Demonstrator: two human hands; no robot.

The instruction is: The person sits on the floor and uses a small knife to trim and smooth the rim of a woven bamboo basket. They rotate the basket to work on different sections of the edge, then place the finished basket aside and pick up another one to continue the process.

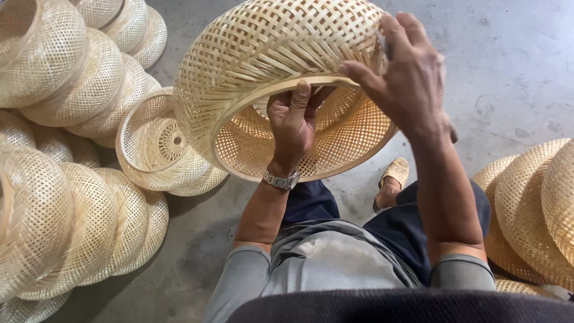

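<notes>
I hold a round woven bamboo basket [263, 54] tipped on its side, its open mouth facing me. My left hand [293, 122] reaches into the opening and grips the smooth rim band, thumb pressed on the rim. My right hand [406, 75] lies over the top right of the basket's outer weave, fingers curled around the rim edge. A metal watch [281, 179] sits on my left wrist.
Rows of stacked woven baskets [72, 90] lie on the concrete floor at the left, one basket [155, 143] with its open mouth up just beside the held one. More baskets [532, 209] pile at the right. My sandalled foot [393, 174] rests below the basket.
</notes>
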